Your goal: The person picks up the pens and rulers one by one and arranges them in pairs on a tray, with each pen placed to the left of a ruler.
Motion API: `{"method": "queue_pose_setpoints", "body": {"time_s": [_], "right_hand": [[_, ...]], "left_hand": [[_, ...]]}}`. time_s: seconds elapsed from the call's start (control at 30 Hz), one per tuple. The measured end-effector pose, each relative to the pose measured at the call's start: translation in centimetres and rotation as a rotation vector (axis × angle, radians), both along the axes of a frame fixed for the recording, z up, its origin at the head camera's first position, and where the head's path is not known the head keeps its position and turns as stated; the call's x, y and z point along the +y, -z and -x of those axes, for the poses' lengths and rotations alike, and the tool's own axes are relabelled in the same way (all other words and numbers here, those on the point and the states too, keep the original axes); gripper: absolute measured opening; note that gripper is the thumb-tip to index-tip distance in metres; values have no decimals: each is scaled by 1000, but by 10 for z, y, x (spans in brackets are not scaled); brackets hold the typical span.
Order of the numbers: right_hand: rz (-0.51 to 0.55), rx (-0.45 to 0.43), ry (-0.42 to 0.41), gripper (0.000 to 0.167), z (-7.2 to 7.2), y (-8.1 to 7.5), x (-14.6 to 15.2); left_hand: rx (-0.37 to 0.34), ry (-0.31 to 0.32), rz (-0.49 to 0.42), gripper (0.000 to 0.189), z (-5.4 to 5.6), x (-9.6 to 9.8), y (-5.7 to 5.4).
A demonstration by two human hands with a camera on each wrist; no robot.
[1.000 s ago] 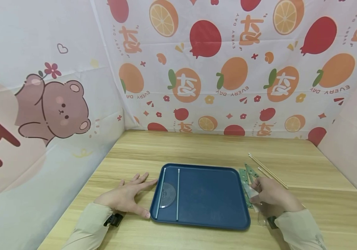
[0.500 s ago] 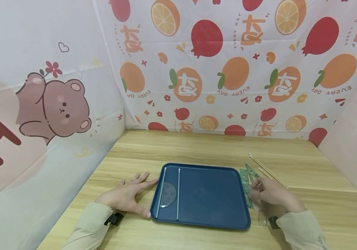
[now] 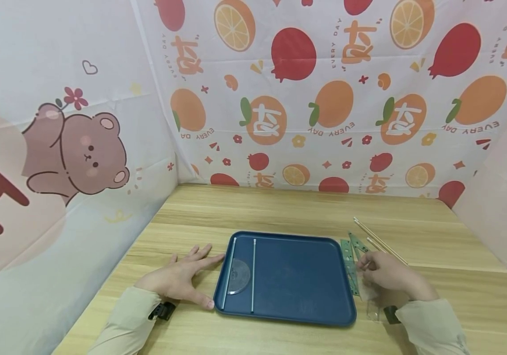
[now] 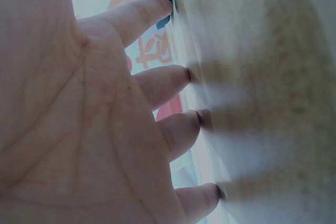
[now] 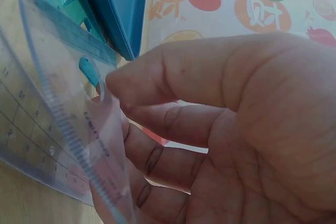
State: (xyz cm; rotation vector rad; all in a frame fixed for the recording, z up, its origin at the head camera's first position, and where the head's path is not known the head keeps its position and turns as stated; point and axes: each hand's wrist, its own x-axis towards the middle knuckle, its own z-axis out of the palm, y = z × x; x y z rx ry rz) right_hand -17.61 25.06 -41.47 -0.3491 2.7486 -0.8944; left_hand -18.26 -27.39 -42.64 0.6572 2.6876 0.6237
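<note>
My left hand is spread on the table at the left of a blue tray, thumb and index fingertip against its rim. In the tray lie two slim pencils and a clear protractor. To the tray's right, my right hand pinches a clear set square between thumb and fingers, tilted up off the table. Below it lies another clear piece with scale marks, its full shape hidden. A green ruler and a green set square lie between the tray and this hand.
Several light wooden pencils lie slanting behind my right hand. The wooden table ends at a fruit-printed cloth behind, with a bear-printed cloth on the left.
My right hand has shifted slightly right, and the clear set square has become harder to make out from above. The left hand and the tray stay put.
</note>
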Motion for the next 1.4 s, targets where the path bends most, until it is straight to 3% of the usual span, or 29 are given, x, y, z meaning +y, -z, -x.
{"method": "queue_pose_setpoints", "body": {"time_s": [0.27, 1.03, 1.4], "right_hand": [[-11, -28, -12, 27, -2, -2, 1], [90, -87, 3, 31, -3, -4, 3], [111, -65, -35, 34, -4, -3, 6]], "left_hand": [[-4, -6, 12, 118, -3, 1, -3], [0, 5, -12, 117, -6, -2, -2], [10, 15, -8, 118, -5, -3, -2]]}}
